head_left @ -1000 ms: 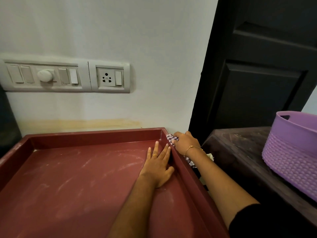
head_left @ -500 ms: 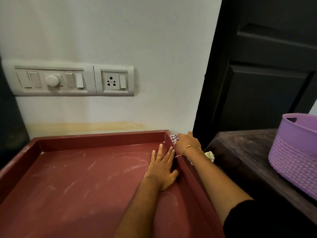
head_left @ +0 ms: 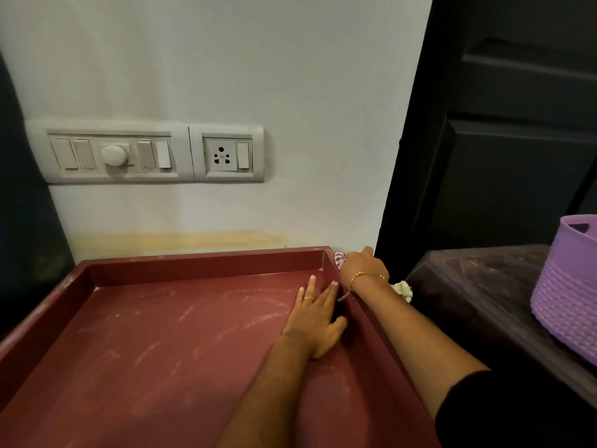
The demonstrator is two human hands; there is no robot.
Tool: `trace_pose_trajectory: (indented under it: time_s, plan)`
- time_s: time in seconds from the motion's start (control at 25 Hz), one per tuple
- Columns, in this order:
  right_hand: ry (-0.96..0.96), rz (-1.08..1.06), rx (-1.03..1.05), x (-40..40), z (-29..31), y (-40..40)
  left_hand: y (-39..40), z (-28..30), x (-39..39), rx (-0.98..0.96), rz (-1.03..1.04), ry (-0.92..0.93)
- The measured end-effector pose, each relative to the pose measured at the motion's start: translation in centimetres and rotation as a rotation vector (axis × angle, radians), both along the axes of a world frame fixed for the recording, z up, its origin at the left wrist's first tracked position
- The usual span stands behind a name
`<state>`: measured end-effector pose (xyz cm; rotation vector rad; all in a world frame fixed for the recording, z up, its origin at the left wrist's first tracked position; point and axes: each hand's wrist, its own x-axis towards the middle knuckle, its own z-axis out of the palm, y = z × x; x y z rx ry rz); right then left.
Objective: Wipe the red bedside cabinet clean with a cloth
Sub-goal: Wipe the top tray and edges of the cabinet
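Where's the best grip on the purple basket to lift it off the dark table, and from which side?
Judging by shape, grip the purple basket at its rim, through the handle cutout near the top edge, coming from above on the side facing the red cabinet. The wall flares and is textured with no other hold showing. The right hand is nearest but holds the cloth.

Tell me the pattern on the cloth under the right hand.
The cloth shows a purple-and-white check, seen in the head view beside the right hand.
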<state>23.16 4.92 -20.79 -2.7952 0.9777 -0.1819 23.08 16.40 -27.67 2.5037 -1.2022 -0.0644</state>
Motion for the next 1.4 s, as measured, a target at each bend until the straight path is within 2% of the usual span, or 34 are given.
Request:
trace_pose_trajectory:
  time_s: [0.12,0.2,0.44,0.48,0.56,0.64,0.8,0.88,1.0,1.2,1.32,1.4]
  plan:
    - [-0.013,0.219,-0.195,-0.1,0.4,-0.3,0.0,0.7,1.2,0.011,0.046,0.011]
    - [-0.004,0.303,-0.185,-0.1,0.5,-0.6,-0.1,1.0,2.3,0.031,0.075,-0.010]
    - [0.099,0.055,0.067,2.5,-0.5,-2.9,-0.4,0.5,4.6,0.110,0.067,-0.110]
    - [0.059,0.038,0.097,2.6,-1.2,-3.1,-0.3,0.4,5.0,0.107,0.073,-0.114]
    - [-0.149,0.047,0.112,2.6,-2.3,-3.3,-0.2,0.4,5.8,0.087,0.097,-0.114]
    - [-0.269,0.143,0.008,2.8,-2.3,-3.1,-0.4,0.1,6.2,0.089,0.105,-0.126]
    - [-0.078,0.374,-0.215,3.4,-1.0,-3.9,-0.7,0.0,6.1,0.166,0.083,-0.149]
    - [0.009,0.333,-0.235,4.2,-0.5,-3.9,-0.7,-0.1,6.0,0.184,0.090,-0.151]
    - [0.078,0.148,-0.210,5.6,0.4,-2.5,-0.5,0.0,6.0,0.176,0.105,-0.155]
    - [0.028,0.293,-0.366,4.9,0.4,-1.9,-0.4,0.0,5.9,0.171,0.111,-0.183]
    - [0.100,0.199,-0.421,5.2,1.1,-0.9,-0.4,-0.1,5.9,0.161,0.125,-0.196]
    - [0.077,0.110,-0.446,5.4,1.6,0.3,-0.4,-0.1,5.8,0.146,0.139,-0.218]
